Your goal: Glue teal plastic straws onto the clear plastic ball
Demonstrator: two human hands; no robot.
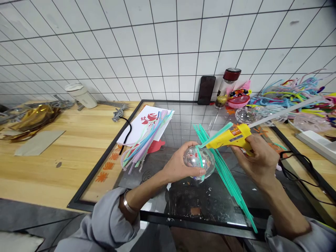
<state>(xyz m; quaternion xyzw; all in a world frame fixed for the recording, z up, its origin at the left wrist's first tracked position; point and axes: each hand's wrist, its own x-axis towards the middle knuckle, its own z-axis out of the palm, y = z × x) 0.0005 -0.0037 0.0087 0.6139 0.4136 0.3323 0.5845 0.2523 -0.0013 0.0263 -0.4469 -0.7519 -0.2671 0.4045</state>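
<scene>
My left hand [185,162] is closed around a clear plastic ball [208,164]. A teal pipe cleaner [198,159] runs across the ball's surface, under my thumb, and its free end [222,132] sticks out to the upper right. In my right hand [258,157] is a yellow glue gun [232,138], gripped by its handle. Its nozzle points left, at or close to the pipe cleaner near the top of the ball; I cannot tell whether it touches. A long pale glue stick [283,112] juts from its back. Beneath, a bundle of teal pipe cleaners [229,182] lies slantwise.
Pastel pipe cleaners [145,136] rest on white paper [136,120] at left. Along the tiled wall stand a phone [206,90] and a glass bottle [227,87]. At right are heaped pipe cleaners [288,94], a white power strip [317,143] and a black cord [301,173].
</scene>
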